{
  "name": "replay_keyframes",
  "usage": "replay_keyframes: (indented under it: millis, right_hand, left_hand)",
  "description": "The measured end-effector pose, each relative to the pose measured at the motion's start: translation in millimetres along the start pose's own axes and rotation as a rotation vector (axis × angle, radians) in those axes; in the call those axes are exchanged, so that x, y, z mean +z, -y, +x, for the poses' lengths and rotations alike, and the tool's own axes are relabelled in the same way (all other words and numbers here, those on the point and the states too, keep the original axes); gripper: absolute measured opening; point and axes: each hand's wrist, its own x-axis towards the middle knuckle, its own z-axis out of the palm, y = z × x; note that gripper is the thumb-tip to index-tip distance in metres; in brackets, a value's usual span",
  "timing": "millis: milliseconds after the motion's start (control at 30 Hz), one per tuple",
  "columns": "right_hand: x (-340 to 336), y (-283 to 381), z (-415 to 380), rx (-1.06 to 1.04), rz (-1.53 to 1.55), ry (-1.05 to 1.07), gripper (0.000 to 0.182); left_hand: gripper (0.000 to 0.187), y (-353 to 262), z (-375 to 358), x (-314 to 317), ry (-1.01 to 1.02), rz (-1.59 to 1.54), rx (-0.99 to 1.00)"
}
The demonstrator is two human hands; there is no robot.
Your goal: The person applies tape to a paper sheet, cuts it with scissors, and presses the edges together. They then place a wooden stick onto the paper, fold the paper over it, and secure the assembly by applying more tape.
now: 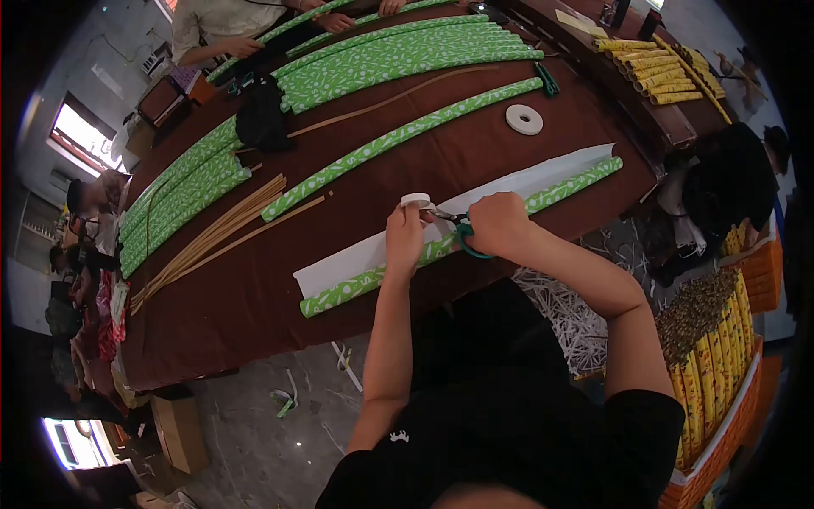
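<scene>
My left hand (pixel 405 237) is closed on a small roll of white tape (pixel 415 200), held up above the table. My right hand (pixel 498 222) grips a pair of scissors with green handles (pixel 471 241); their blades point left toward the tape. Below both hands lies a partly rolled sheet of green patterned wrapping paper (pixel 346 294), its white inner side showing along the far edge. Further back on the table are a finished-looking green paper roll (pixel 407 136) and a larger white tape roll (pixel 524 120) lying flat.
Thin wooden sticks (pixel 229 233) lie at the left of the brown-covered table (pixel 254 314). Several green rolls (pixel 398 64) are stacked at the back, near another person's hands (pixel 339 23). Yellow rolls fill an orange crate (pixel 721 441) at right. Paper shreds (pixel 568 318) lie below the table edge.
</scene>
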Motion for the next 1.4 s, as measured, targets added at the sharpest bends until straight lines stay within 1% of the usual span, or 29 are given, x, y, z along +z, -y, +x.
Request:
replay_keyframes:
  millis: [200, 333, 433, 800, 1067, 1100, 1133, 1300, 1400]
  right_hand:
    - [0.5, -0.4, 0.7, 0.001, 0.011, 0.021, 0.034]
    - [3.0, -2.5, -1.0, -0.004, 0.027, -0.01, 0.035]
    - [2.7, -3.2, -2.3, -0.008, 0.04, -0.029, 0.035]
    - [4.1, -4.8, 0.5, 0.005, 0.064, 0.012, 0.034]
    - [6.9, -8.7, 0.4, -0.04, 0.089, -0.037, 0.032]
    - [6.7, -9.0, 0.7, -0.038, 0.092, -0.037, 0.032]
    - [6.3, -9.0, 0.1, -0.029, 0.092, -0.043, 0.033]
    - [11.5, -12.9, 2.7, -0.021, 0.104, -0.063, 0.036]
    - [11.7, -17.6, 3.3, 0.028, 0.151, -0.037, 0.04]
  left_hand:
    - [0.037, -3.9, -1.7, 0.0, 0.003, -0.01, -0.012]
    - [0.038, -11.2, -4.3, 1.3, -0.023, -0.032, -0.062]
    - [0.038, -5.3, -1.4, -0.3, -0.032, -0.05, -0.068]
    - [0.039, -11.2, -5.7, 1.3, -0.023, -0.025, -0.075]
    - [0.04, -5.5, -0.4, -0.6, -0.02, -0.012, -0.087]
    - [0.041, -3.6, 0.3, -0.1, -0.031, -0.009, -0.064]
    - [0.042, -1.9, 0.1, 0.5, -0.041, -0.005, -0.039]
    - [0.043, 2.9, 3.6, 2.8, -0.096, 0.027, -0.041]
    - [0.043, 7.9, 8.0, 1.6, -0.111, 0.036, -0.034]
